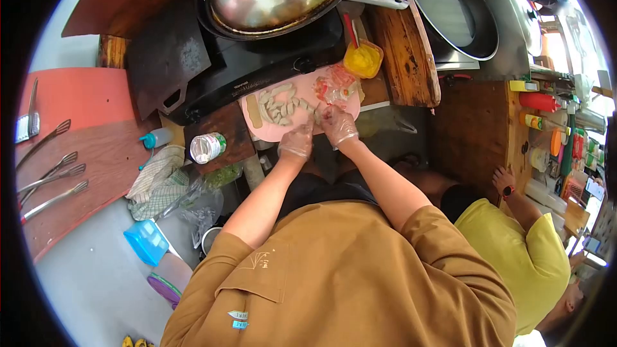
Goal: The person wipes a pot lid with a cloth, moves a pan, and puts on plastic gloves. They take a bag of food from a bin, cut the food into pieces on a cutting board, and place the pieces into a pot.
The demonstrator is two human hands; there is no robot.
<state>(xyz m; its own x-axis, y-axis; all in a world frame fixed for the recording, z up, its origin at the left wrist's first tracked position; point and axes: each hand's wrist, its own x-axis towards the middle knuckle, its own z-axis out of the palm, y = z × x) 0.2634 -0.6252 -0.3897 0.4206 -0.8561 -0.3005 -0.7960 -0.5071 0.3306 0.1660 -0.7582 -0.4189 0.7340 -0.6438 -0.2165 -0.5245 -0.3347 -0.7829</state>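
Observation:
Both my hands wear clear plastic gloves and meet at the near edge of a pink cutting board (273,133). My left hand (296,142) has its fingers pinched together near the board's edge. Close beside it, my right hand (339,125) is curled closed over the board's near right part. What sits between the fingertips is too small to make out. Several pale greyish cut pieces (281,108) lie on the board beyond my hands, with a longer beige strip (254,110) at its left. A crumpled clear and red plastic packet (335,85) lies at the right.
Beyond the board are a black gas stove (270,58) and a lidded wok (276,0). A yellow tub (363,59) stands right of the board, a can (207,148) left. Whisks (58,177) lie far left. A person in a yellow shirt (514,250) is close at my right.

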